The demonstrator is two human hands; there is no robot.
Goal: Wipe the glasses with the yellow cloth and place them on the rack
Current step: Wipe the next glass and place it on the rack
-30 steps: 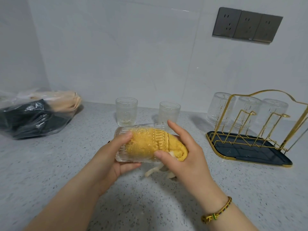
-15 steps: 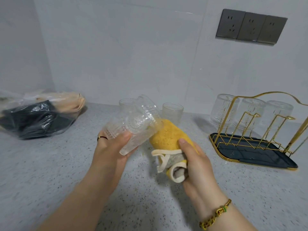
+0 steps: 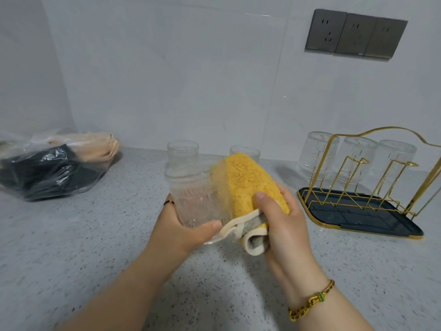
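Note:
My left hand (image 3: 183,231) grips a clear ribbed glass (image 3: 198,199) roughly upright above the counter. Against its right side my right hand (image 3: 284,220) presses the bunched yellow cloth (image 3: 248,185), whose cream-edged grey underside hangs below my fingers. Two more glasses stand upright at the back: one (image 3: 182,151) behind the held glass, the other (image 3: 244,151) partly hidden by the cloth. At the right stands the gold wire rack (image 3: 372,177) on its dark tray (image 3: 358,217), with three glasses upside down along its far row (image 3: 355,158).
A clear plastic bag (image 3: 52,168) holding dark and beige items lies at the back left against the wall. A speckled grey counter (image 3: 83,235) spreads around my hands. Grey wall sockets (image 3: 355,34) sit high on the right.
The cloth came out of the glass. My left hand turned the glass from lying sideways to roughly upright, and my right hand now presses the cloth against its outer side.

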